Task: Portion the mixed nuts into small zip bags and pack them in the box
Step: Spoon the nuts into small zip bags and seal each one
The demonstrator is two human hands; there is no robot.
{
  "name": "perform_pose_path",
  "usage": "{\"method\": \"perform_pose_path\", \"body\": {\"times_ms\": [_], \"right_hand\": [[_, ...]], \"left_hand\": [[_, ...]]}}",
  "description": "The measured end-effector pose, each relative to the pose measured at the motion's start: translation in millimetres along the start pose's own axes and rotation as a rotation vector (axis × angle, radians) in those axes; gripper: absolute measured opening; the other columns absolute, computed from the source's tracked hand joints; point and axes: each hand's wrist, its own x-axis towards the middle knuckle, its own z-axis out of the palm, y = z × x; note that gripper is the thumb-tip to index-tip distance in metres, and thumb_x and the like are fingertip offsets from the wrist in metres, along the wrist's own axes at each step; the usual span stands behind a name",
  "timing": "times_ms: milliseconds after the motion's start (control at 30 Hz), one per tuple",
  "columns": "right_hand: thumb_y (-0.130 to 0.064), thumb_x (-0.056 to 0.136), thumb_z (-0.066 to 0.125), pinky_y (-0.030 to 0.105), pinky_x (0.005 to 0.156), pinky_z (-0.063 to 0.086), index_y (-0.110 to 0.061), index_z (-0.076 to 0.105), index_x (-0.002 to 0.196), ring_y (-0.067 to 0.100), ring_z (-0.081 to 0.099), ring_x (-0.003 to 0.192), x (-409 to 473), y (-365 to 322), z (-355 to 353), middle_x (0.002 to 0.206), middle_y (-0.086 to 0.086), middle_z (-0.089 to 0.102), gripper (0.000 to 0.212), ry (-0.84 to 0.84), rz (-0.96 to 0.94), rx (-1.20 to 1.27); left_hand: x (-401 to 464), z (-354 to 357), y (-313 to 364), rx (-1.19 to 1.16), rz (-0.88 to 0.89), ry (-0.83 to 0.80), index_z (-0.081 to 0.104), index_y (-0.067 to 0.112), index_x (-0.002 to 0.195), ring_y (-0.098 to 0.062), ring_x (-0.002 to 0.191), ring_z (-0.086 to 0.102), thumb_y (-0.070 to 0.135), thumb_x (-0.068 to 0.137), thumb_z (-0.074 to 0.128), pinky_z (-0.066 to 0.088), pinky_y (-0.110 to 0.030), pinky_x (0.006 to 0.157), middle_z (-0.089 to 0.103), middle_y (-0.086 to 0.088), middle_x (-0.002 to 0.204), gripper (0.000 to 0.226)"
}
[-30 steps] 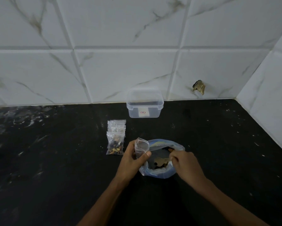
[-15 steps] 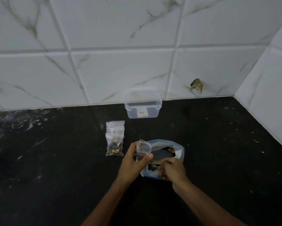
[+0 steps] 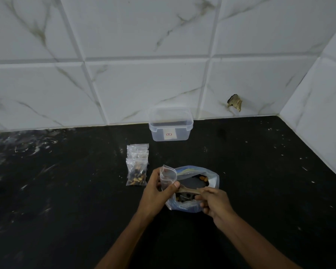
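My left hand (image 3: 156, 193) grips a small clear zip bag (image 3: 168, 177) upright, its mouth held open, just left of the big open plastic bag of mixed nuts (image 3: 206, 175) on the black counter. My right hand (image 3: 211, 202) holds a wooden spoon (image 3: 188, 189) by its handle, its bowl end reaching across the big bag to the small bag by my left thumb. A stack of small zip bags (image 3: 137, 167), the top one filled with nuts, lies to the left. The clear plastic box (image 3: 171, 127) stands open near the wall.
The black counter (image 3: 66, 191) is speckled with pale marks. White marble tiles form the back wall and a side wall on the right, meeting in a corner. A chipped hole (image 3: 235, 102) shows in the back tile.
My right hand has drawn out of the big nut bag and moved left, bringing the spoon up to the small zip bag. My left hand keeps the small bag in place.
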Motion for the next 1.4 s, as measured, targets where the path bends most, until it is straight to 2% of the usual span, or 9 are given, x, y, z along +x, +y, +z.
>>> {"method": "perform_pose_path", "body": {"times_ms": [233, 500, 600, 700, 867, 1000, 1167, 1300, 1400], "right_hand": [[-0.008, 0.096, 0.050, 0.023, 0.055, 0.043, -0.012, 0.065, 0.104, 0.013, 0.053, 0.062, -16, -15, -23, 0.094, 0.013, 0.069, 0.017, -0.046, -0.022, 0.080], [-0.011, 0.096, 0.053, 0.022, 0.051, 0.044, -0.015, 0.069, 0.100, 0.010, 0.055, 0.055, -62, -67, -35, 0.081, 0.007, 0.071, 0.018, -0.057, -0.415, 0.009], [-0.012, 0.096, 0.052, 0.017, 0.048, 0.046, -0.017, 0.069, 0.101, 0.006, 0.058, 0.052, -67, -67, -29, 0.078, 0.001, 0.070, 0.019, -0.016, -0.688, -0.207], [-0.013, 0.092, 0.054, 0.010, 0.054, 0.049, -0.018, 0.068, 0.106, -0.001, 0.061, 0.060, -64, -53, -21, 0.082, -0.005, 0.070, 0.020, 0.134, -1.163, -0.562], [-0.017, 0.078, 0.062, 0.018, 0.059, 0.055, -0.001, 0.071, 0.100, 0.010, 0.067, 0.062, -54, -35, -16, 0.076, 0.006, 0.071, 0.028, 0.229, -1.625, -1.069], [-0.015, 0.085, 0.056, 0.017, 0.060, 0.055, 0.001, 0.070, 0.103, 0.011, 0.067, 0.065, -53, -35, -21, 0.080, 0.008, 0.071, 0.028, 0.255, -1.598, -1.030], [-0.005, 0.086, 0.064, 0.003, 0.070, 0.048, -0.003, 0.071, 0.104, 0.001, 0.064, 0.074, -51, -37, -28, 0.085, 0.001, 0.071, 0.019, 0.329, -1.339, -0.606], [-0.009, 0.092, 0.060, 0.022, 0.060, 0.055, -0.018, 0.070, 0.098, 0.001, 0.061, 0.063, -19, -11, -34, 0.075, -0.009, 0.064, 0.015, 0.262, -0.913, -0.708], [-0.013, 0.095, 0.056, 0.032, 0.059, 0.056, -0.021, 0.067, 0.090, 0.006, 0.062, 0.061, 2, 9, -31, 0.071, -0.005, 0.063, 0.015, 0.227, -0.762, -0.810]], "left_hand": [[2, -4, 4, 0.022, 0.028, 0.037, 0.054, 0.051, 0.114, -0.007, 0.109, 0.065, 0.040, 0.079, 0.078, 0.056, -0.039, 0.093, 0.067, 0.011, 0.119, 0.044], [14, 1, 22, 0.149, 0.131, 0.059, 0.050, 0.038, 0.122, 0.000, 0.108, 0.062, 0.033, 0.082, 0.076, 0.055, -0.025, 0.086, 0.063, 0.014, 0.117, 0.048], [18, 6, 28, 0.190, 0.163, 0.065, 0.050, 0.037, 0.124, 0.004, 0.106, 0.061, 0.034, 0.082, 0.076, 0.053, -0.019, 0.083, 0.064, 0.017, 0.115, 0.049], [20, 12, 30, 0.186, 0.186, 0.081, 0.052, 0.036, 0.120, 0.005, 0.102, 0.063, 0.032, 0.082, 0.077, 0.052, -0.016, 0.083, 0.067, 0.017, 0.109, 0.046], [20, 17, 28, 0.141, 0.190, 0.079, 0.054, 0.037, 0.116, 0.002, 0.101, 0.065, 0.034, 0.081, 0.078, 0.053, -0.017, 0.083, 0.068, 0.017, 0.107, 0.043], [20, 16, 24, 0.121, 0.182, 0.082, 0.054, 0.035, 0.118, 0.000, 0.101, 0.065, 0.037, 0.081, 0.078, 0.055, -0.025, 0.085, 0.068, 0.015, 0.108, 0.044], [16, 5, 17, 0.071, 0.127, 0.092, 0.053, 0.039, 0.119, -0.002, 0.105, 0.064, 0.037, 0.082, 0.076, 0.054, -0.029, 0.088, 0.066, 0.013, 0.114, 0.044], [8, -6, 5, 0.018, 0.082, 0.129, 0.056, 0.033, 0.118, -0.008, 0.101, 0.068, 0.036, 0.083, 0.075, 0.057, -0.039, 0.089, 0.070, 0.007, 0.110, 0.039], [5, -7, -2, -0.037, 0.015, 0.095, 0.057, 0.042, 0.115, -0.013, 0.105, 0.068, 0.044, 0.078, 0.077, 0.057, -0.046, 0.091, 0.070, 0.006, 0.113, 0.042]]}}
